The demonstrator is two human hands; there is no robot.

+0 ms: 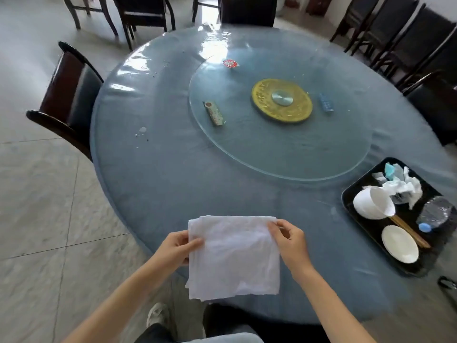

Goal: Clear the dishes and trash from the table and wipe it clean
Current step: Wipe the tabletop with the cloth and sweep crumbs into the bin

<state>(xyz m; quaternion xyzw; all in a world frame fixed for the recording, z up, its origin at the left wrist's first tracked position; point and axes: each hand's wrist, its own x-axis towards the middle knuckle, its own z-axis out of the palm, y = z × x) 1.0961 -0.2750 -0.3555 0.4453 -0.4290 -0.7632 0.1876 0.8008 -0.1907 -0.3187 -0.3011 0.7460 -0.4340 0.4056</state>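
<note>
A folded white cloth (233, 258) hangs over the near edge of the round blue table (160, 174). My left hand (176, 247) grips its left edge and my right hand (289, 240) pinches its upper right corner. On the glass turntable (284, 149) lie a red wrapper (230, 63), a long green-and-red packet (214, 113) and a blue packet (326, 102). A black tray (356, 220) at the right holds a tipped white bowl (372, 203), a small white plate (399, 244), chopsticks (410, 232), crumpled tissues (400, 184) and a crushed plastic bottle (435, 214).
Water drops (142, 131) sit on the table's left side. Dark wooden chairs stand around the table: one at the left (66, 95), one at the far side (247, 11), several at the right (408, 38). A gold disc (282, 101) marks the turntable's centre. Tiled floor lies to the left.
</note>
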